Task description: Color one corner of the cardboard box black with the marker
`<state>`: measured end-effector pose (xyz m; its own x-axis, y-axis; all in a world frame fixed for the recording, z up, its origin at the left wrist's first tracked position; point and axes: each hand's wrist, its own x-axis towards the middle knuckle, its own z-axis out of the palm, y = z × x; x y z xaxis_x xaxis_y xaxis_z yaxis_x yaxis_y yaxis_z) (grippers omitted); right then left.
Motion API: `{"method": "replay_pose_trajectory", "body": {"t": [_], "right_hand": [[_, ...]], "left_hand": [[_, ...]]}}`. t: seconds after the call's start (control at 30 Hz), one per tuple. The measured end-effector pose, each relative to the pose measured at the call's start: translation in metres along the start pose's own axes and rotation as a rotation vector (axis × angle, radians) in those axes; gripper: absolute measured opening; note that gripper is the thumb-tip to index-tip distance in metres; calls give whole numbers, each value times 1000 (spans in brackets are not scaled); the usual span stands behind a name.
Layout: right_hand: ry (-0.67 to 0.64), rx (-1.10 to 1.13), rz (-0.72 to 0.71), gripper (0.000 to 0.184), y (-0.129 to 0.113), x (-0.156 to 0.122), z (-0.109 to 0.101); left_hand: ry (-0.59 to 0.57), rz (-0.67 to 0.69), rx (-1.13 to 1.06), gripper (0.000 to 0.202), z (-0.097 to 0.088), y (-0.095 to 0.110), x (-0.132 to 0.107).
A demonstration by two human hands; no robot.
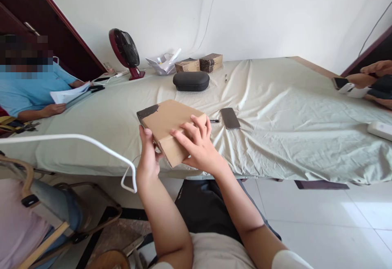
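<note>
A brown cardboard box [167, 120] with a torn black patch at its far left corner is held tilted above the near side of the table. My left hand [148, 152] grips its left edge, thumb on top and the other fingers mostly hidden beneath. Across the right part of the box lies my right hand [197, 144], fingers spread on the top face and thumb at the near edge. Just right of the box a black pen [214, 121] partly shows, beside a dark smartphone [230, 118] lying on the cloth.
A wrinkled pale green cloth [300, 110] covers the table. Farther back are a black hard case [191, 81], two small cartons [211, 62], a clear plastic container [162, 65] and a fan [127, 50]. People sit at both ends. A white cable [76, 137] crosses at left.
</note>
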<state>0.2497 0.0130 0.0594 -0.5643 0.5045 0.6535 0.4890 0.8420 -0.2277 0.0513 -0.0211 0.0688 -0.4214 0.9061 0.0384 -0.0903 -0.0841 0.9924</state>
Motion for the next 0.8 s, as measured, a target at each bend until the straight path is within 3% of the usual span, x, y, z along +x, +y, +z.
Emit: {"method": "replay_pose_trajectory", "body": {"t": [0.2,0.33,0.4,0.5,0.6,0.7,0.8], "right_hand": [[-20,-27,-31,83,-6,0,41],[-58,60,58,93,-3,0,44],[-61,234,149,118,2,1,42],[-41,705,412,153,13,3,38],[-55,1183,662,142,23,4,36],[5,1353,634,134,29,4,33],[216,1347,598,124,37,1,31]], "left_hand": [[60,36,-178,62,-11,1,13],[145,119,-201,70,-14,-7,20],[198,243,-178,82,-8,-14,24],[209,417,-184,94,8,-24,28],[142,539,-179,93,27,-30,30],[94,654,1,92,41,-32,29],[-15,704,112,106,44,-33,29]]}}
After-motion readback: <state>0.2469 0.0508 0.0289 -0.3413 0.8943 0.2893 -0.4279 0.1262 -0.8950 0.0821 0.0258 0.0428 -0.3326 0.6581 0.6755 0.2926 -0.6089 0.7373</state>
